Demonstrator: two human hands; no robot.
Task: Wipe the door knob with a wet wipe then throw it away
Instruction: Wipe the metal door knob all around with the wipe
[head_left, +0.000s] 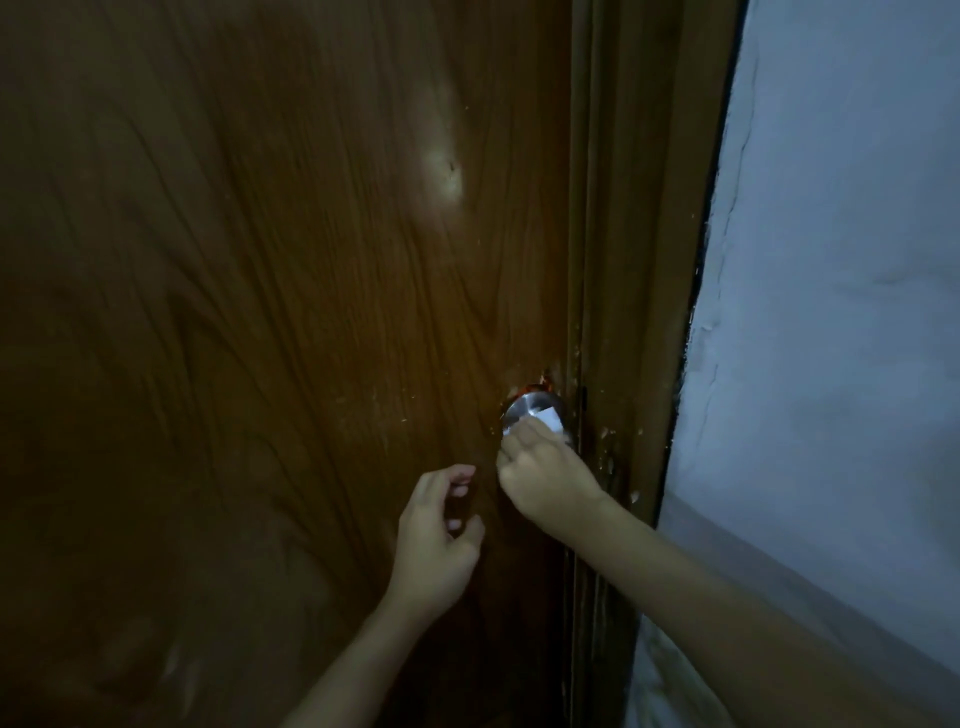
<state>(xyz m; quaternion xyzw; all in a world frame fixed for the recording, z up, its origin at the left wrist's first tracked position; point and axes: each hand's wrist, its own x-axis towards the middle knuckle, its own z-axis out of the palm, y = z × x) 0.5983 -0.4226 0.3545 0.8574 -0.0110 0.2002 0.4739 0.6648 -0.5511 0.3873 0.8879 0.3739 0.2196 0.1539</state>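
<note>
We face a dark brown wooden door (260, 312) that fills most of the view, with its frame (623, 260) running down the right side and a pale wall (831, 312) beyond that. The light is dim, so fine detail is hard to read.

Our right hand (545, 475) is up against the door knob (530, 410), a round metal one set close to the door's latch edge. Its fingers are curled closed around the wet wipe (550, 420), pressing it onto the lower right of the knob; a white corner of the wipe sticks out above the knuckles, and the upper left of the metal shows bare. Our left hand (441, 535) hangs just below and to the left of the knob, apart from it and from the door. Its fingers are loosely bent and half open, and we see nothing in them.

We judge that we are in the middle of the wiping step. The wipe is on the knob, but we cannot tell how much of the surface has been covered. The exposed part likely needs a pass. Throwing the wipe away is not yet done, and no bin shows anywhere in view.
</note>
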